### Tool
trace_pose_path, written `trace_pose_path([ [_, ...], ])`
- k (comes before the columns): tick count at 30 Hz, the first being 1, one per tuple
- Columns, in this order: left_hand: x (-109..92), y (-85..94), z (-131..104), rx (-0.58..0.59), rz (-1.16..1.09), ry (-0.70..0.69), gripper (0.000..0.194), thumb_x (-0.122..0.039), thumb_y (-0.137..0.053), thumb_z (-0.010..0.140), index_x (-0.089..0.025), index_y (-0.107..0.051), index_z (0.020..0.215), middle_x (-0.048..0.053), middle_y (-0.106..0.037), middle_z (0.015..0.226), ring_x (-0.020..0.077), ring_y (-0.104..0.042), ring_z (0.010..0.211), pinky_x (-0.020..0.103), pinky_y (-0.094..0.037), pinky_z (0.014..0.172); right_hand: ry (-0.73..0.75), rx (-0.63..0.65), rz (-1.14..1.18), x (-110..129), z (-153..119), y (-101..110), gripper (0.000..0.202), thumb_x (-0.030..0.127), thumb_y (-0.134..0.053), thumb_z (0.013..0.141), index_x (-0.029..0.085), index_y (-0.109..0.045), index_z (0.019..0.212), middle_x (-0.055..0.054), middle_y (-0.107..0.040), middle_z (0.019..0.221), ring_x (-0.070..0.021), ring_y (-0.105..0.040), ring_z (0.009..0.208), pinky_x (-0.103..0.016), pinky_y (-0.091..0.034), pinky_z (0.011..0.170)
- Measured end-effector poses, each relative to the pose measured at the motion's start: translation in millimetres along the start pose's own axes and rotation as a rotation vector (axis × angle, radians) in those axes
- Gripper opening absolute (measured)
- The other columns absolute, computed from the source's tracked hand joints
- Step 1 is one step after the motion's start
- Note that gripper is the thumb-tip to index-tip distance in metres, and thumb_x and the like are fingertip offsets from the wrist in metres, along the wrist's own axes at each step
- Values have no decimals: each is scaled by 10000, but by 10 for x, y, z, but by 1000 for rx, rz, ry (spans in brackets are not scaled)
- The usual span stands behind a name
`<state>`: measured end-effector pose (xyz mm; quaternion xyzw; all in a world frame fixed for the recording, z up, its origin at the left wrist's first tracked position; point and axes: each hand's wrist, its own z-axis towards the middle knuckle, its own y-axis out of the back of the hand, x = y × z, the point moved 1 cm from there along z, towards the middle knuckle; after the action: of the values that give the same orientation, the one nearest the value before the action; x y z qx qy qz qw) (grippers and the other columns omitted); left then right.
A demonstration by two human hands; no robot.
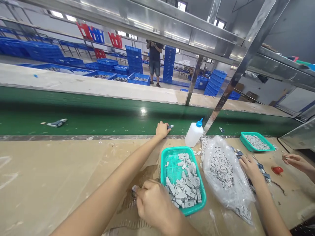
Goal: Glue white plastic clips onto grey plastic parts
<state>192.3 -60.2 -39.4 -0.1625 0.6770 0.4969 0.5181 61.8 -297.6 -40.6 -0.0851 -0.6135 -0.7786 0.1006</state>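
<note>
Left hand (162, 129): fingers curled almost shut on a small dark-and-white piece (170, 127), at the green belt (110, 118).
Right hand (154, 203): fingers pinched on a small grey piece (134, 189) — beside the green plastic basket (162, 164) of light grey bits.
Bottle: white plastic bottle (194, 135), blue tip.
Bag: clear plastic bag (221, 167) — grey bits inside.
Marks: pale lines (8, 178), can't read.

Bright, cool white light falls fairly evenly over my workbench (61, 183). The far windows (181, 6) burn out to white. I see a round glare spot on the green conveyor belt (110, 114), a dark shadow band along its far side, and bright streaks on the steel shelf (157, 26). My right hand (154, 203) looks slightly blurred; wide-angle distortion stretches the edges.
</note>
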Motion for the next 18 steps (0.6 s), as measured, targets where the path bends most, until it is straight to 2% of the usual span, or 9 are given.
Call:
trace_pose_path([
  [3,103,216,-70,-33,-236,29,189,-78,-723,701,-133,-678,876,122,-657,1022,307,-561,1150,437,-372,1080,-7,-13,-8,5,-2,-9,240,201,-475,957,188,-705,890,-21,-625,730,-174,-619,699,-274,-455,604],
  [6,198,607,-250,-37,-525,69,304,-97,-698,755,-139,-650,1053,68,-674,944,213,-639,992,384,-471,1005,-16,-24,-2,8,-5,0,275,206,-468,975,182,-718,863,-27,-629,725,-164,-619,686,-265,-444,612],
  [9,323,1080,-593,-6,-797,137,424,-29,-619,783,-118,-596,1196,77,-681,959,155,-666,920,312,-534,937,-31,-25,34,-2,-9,3,282,196,-475,980,176,-729,860,-35,-637,736,-151,-621,682,-249,-433,613],
  [12,505,1490,-1044,-29,-969,215,449,25,-529,813,-117,-581,1235,71,-682,914,104,-667,834,216,-551,872,-33,-30,88,-25,-21,-11,304,208,-466,995,172,-734,855,-40,-639,742,-138,-620,672,-233,-432,628],
  [15,685,1721,-1495,-69,-1187,308,460,24,-478,867,-136,-557,1290,43,-662,835,70,-650,741,129,-545,749,-22,-37,155,-63,-37,-31,315,205,-459,1003,173,-736,857,-39,-636,739,-128,-622,672,-217,-439,651],
  [18,776,1792,-1848,-28,-1389,402,542,26,-431,885,-133,-466,1402,84,-674,918,122,-685,835,193,-573,774,12,-50,197,-100,-54,-38,290,187,-472,990,177,-744,892,-35,-635,736,-123,-625,689,-207,-449,668],
])
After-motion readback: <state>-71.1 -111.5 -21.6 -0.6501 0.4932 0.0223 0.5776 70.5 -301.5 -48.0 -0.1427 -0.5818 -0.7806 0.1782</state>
